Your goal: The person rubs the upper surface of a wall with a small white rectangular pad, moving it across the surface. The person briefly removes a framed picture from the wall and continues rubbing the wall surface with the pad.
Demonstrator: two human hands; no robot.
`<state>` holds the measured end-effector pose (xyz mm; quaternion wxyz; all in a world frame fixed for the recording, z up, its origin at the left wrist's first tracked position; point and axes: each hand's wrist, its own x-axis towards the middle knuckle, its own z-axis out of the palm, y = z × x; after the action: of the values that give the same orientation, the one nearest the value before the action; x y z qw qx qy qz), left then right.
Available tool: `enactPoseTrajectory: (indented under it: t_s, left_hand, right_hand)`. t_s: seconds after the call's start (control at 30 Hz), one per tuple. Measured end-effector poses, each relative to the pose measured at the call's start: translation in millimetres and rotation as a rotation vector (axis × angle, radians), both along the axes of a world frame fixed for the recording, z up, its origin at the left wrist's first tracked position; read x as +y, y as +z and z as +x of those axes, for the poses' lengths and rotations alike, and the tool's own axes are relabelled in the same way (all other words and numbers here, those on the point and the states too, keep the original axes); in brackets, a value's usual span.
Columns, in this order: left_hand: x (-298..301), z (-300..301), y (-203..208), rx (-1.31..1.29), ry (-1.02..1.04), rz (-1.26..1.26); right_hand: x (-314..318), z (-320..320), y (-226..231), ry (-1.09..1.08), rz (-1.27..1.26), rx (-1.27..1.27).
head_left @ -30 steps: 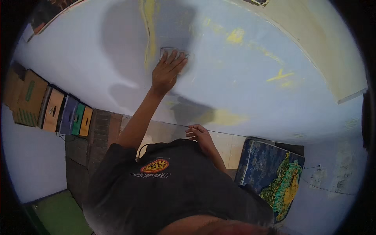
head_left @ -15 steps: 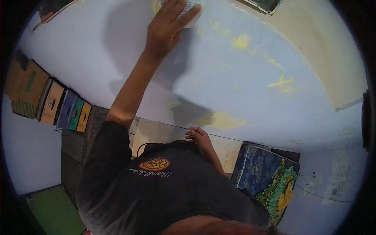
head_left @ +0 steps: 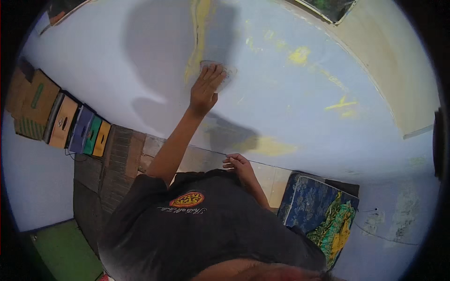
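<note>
My left hand (head_left: 204, 93) is raised against the pale blue wall (head_left: 290, 98), fingers together and pressed on a thin, pale, printed sheet (head_left: 227, 78). The sheet lies between the fingers and the wall; its exact kind is hard to tell. Just above it runs a long yellow streak (head_left: 200, 28) with a dark crack-like line. More yellow patches (head_left: 300, 55) mark the wall to the right. Down in front of my dark shirt, my right hand (head_left: 239, 165) hangs with loosely bent fingers slightly apart, and nothing shows in it.
At the left stands a drawer unit (head_left: 82, 129) with colourful fronts, next to a cardboard box (head_left: 40, 100). A folded blue mattress (head_left: 307, 199) with a green and yellow cloth (head_left: 335, 225) on it leans at the lower right. A framed opening (head_left: 328, 9) sits at the top right.
My left hand has slid down the wall with the sheet, uncovering the yellow streak above. My right hand has stayed nearly in place.
</note>
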<state>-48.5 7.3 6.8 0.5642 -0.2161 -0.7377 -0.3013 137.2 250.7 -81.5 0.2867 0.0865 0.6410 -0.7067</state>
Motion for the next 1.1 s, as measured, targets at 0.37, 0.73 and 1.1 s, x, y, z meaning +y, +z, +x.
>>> enactPoseTrajectory:
  t_s: [0.37, 0.73, 1.1]
  left_hand:
    - [-11.2, 40.4, -4.3, -0.158, 0.022, 0.024]
    - [-21.1, -24.6, 152.7, 0.287, 0.132, -0.018]
    - [-5.8, -8.2, -5.0, 0.017, 0.098, -0.03]
  right_hand:
    - [-3.0, -4.1, 0.4, 0.007, -0.052, 0.011]
    - [4.2, -4.5, -2.3, -0.046, -0.104, 0.011]
    - [9.1, -7.7, -9.4, -0.033, -0.093, -0.014]
